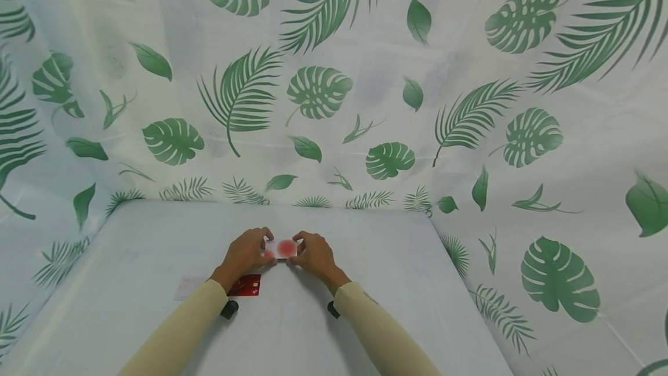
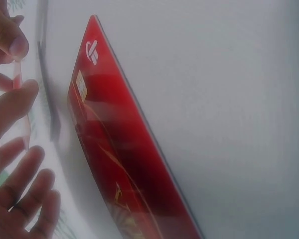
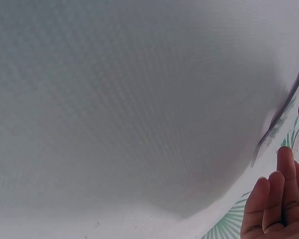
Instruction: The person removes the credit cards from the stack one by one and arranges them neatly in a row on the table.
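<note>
Both hands pinch a thin pale card with red round patches (image 1: 286,248), one hand at each short end. My left hand (image 1: 247,253) grips its left end between thumb and fingers; my right hand (image 1: 316,255) has the right end. Edge-on in the left wrist view, the pale card (image 2: 18,74) stands between the fingertips, off the table. Below it a thin dark-edged flat thing (image 3: 281,112) lies on the table, mostly hidden from the head view. A red chip card (image 2: 114,124) lies close under the left wrist, partly covered by that arm in the head view.
A pale, see-through rectangle (image 1: 188,288) lies left of the red card, beside the left forearm. The white table (image 1: 386,306) ends at a leaf-patterned curtain (image 1: 318,149) at the back and sides. Dark camera mounts (image 1: 229,309) sit beneath the wrists.
</note>
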The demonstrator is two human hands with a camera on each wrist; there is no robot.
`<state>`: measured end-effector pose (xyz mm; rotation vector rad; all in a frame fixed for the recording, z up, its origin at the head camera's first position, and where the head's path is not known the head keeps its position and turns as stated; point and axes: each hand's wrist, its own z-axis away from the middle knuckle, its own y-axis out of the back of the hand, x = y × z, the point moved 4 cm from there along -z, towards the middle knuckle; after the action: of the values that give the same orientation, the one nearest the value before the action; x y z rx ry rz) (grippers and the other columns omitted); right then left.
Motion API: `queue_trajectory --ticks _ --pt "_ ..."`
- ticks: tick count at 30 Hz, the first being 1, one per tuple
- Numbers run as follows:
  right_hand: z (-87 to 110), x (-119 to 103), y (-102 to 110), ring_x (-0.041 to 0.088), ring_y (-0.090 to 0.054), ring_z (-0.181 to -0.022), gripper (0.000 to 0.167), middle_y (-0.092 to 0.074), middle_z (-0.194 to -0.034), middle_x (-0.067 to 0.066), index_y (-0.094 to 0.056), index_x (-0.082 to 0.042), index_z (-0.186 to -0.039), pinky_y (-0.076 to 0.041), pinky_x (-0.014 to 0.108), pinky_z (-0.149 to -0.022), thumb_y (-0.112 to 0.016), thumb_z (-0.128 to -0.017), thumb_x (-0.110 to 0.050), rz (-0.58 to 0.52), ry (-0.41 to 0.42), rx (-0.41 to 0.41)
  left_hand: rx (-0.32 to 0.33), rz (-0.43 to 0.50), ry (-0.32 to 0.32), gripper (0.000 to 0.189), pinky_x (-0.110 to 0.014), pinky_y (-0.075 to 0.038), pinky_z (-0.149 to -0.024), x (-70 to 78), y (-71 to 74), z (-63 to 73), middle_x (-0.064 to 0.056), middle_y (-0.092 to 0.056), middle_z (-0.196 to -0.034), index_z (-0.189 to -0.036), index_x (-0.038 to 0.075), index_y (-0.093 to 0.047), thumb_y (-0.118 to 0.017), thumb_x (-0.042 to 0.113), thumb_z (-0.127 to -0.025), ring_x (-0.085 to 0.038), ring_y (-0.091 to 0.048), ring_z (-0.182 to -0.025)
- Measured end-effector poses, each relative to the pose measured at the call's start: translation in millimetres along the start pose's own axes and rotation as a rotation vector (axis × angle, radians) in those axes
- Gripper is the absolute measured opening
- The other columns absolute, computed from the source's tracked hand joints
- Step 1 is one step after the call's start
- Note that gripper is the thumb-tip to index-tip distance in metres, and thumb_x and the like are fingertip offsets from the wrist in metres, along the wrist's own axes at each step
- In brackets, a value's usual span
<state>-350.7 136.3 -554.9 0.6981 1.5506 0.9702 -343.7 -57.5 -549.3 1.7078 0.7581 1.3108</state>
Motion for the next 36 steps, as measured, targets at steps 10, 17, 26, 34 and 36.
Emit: queue_trajectory --ticks 10,17,26,34,36 --pt "5.5 -7 5 0.012 -0.056 -0.084 0.051 -0.068 -0.088 -0.004 -0.071 -0.018 -0.126 -0.05 0.03 -0.076 -0.093 -0.083 -0.033 -0.018 0.002 0.003 0.005 -0.005 -0.016 0.057 -0.039 -0.058 -0.082 -1.1 3.9 3.6 -0.003 -0.068 -0.097 -0.125 0.015 -0.067 -0.094 0.038 -0.08 -0.019 -0.059 -0.087" --pt "8.7 -7 4 0.012 -0.055 -0.084 0.05 -0.067 -0.088 -0.004 -0.071 -0.017 -0.126 -0.049 0.029 -0.075 -0.092 -0.084 -0.033 -0.025 0.009 -0.008 0.018 0.003 -0.036 0.056 -0.038 -0.057 -0.08 0.3 7.3 9.1 -0.003 -0.067 -0.097 -0.124 0.014 -0.067 -0.094 0.037 -0.08 -0.018 -0.057 -0.086" --pt "12.7 -6 3 0.01 -0.055 -0.082 0.051 -0.067 -0.085 -0.007 -0.072 -0.017 -0.126 -0.047 0.027 -0.074 -0.093 -0.082 -0.033 -0.034 0.035 0.001 0.029 0.01 -0.052 0.053 -0.038 -0.057 -0.08 0.4 8.0 14.7 -0.002 -0.067 -0.096 -0.123 0.015 -0.067 -0.093 0.035 -0.081 -0.017 -0.057 -0.085" --pt "18.3 -10 6 0.01 -0.054 -0.081 0.05 -0.072 -0.088 -0.001 -0.072 -0.015 -0.125 -0.047 0.028 -0.074 -0.093 -0.082 -0.031 -0.032 0.067 0.018 0.035 0.015 -0.044 0.054 -0.037 -0.058 -0.08 0.0 7.5 18.4 -0.002 -0.067 -0.096 -0.123 0.016 -0.068 -0.094 0.036 -0.08 -0.016 -0.057 -0.085" --pt "20.4 -11 6 0.01 -0.054 -0.081 0.05 -0.072 -0.087 -0.001 -0.073 -0.015 -0.125 -0.047 0.028 -0.074 -0.093 -0.082 -0.031 -0.035 0.059 0.016 0.029 0.017 -0.036 0.055 -0.036 -0.058 -0.08 -0.6 6.2 19.2 -0.001 -0.067 -0.095 -0.123 0.016 -0.068 -0.094 0.036 -0.08 -0.016 -0.057 -0.085"
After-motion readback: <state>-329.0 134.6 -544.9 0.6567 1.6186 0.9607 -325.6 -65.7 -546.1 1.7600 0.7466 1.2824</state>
